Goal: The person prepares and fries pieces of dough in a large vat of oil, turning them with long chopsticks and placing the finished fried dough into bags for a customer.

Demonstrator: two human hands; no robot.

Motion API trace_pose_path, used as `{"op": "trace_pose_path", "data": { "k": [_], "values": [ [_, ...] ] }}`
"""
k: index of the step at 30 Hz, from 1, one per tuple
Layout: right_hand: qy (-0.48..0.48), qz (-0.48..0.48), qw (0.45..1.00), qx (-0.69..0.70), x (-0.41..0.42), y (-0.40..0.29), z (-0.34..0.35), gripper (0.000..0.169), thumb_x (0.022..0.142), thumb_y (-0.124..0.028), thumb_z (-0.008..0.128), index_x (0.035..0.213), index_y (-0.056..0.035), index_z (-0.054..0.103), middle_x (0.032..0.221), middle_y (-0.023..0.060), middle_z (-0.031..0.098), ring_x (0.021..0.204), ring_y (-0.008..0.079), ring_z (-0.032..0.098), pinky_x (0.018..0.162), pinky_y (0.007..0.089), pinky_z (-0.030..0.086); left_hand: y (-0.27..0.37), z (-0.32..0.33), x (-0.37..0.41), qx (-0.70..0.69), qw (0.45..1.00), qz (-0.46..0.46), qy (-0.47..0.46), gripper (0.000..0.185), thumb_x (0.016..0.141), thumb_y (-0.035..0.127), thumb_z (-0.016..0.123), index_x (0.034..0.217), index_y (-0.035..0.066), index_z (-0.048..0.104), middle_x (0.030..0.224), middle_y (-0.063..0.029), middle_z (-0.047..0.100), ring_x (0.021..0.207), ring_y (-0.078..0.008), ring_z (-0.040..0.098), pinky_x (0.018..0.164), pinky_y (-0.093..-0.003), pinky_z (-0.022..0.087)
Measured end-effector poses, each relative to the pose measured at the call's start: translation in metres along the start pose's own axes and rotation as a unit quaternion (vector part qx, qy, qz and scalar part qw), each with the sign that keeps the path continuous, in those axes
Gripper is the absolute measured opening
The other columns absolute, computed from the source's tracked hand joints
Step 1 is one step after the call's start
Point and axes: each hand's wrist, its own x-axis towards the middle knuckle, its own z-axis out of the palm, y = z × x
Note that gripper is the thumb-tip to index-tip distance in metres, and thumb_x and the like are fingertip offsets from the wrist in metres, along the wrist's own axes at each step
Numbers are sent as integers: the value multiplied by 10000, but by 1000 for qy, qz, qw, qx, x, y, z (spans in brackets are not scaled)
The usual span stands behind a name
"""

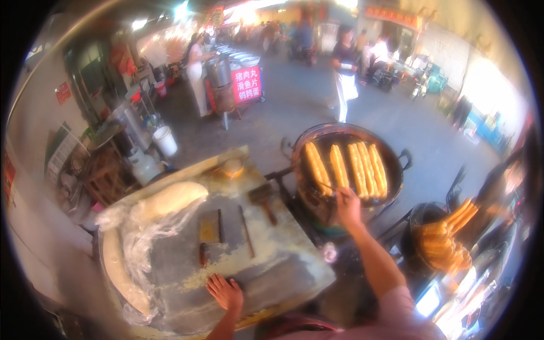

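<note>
My right hand [349,208] reaches over the near rim of a round frying wok [398,180]. It grips thin chopsticks [325,185], whose tips meet the lower end of the leftmost dough stick [318,168]. Several more golden fried dough sticks [367,170] lie side by side in the dark oil. Palm down, my left hand [226,293] rests with spread fingers on the floured metal worktable [276,272]. Beyond it are a broad-bladed cutter [209,229], a thin rod [246,231] and a wide brush or scraper [268,208]. Long dough slabs [174,199] lie partly under clear plastic film [140,246].
At right, a basket or pot holds a heap of fried dough sticks [442,246], with a person [505,187] beside it. A small bowl [233,168] stands at the table's far end. Beyond the left edge are a gas cylinder [144,165] and white bucket [165,140]. A pedestrian [344,72] is beyond the wok.
</note>
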Motion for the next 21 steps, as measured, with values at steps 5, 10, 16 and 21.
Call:
{"op": "trace_pose_path", "data": {
  "k": [5,10,16,21],
  "values": [
    [24,-2,999,-22,-12,17,-22,67,982,-5,695,1023,26,739,971,181,738,826,330,735,735,344,569,2,2,5,4,1000,10,-13,646,1029,355,551,1532,-40,461,1654,-226,397,1567,-438,280,1306,-564,171],
    [52,56,997,-17,-17,-11,-31,78,1002,-39,701,1008,29,741,938,121,746,846,199,746,732,299,561,-1,-3,-6,43,999,2,-27,604,1067,337,512,1550,-17,439,1663,-203,383,1569,-409,283,1300,-557,189],
    [105,150,983,-5,-6,15,-80,89,1002,-48,705,983,37,722,989,126,735,839,251,741,730,320,555,4,6,-3,60,998,9,-24,610,1068,341,505,1560,-12,428,1663,-193,382,1563,-396,296,1301,-537,201],
    [85,31,994,-62,-13,60,-101,93,980,-35,708,941,50,711,994,138,726,852,305,709,686,347,521,3,12,-5,74,997,16,-15,609,1062,343,487,1547,-22,438,1648,-203,398,1547,-402,322,1296,-542,214]
  ]
}}
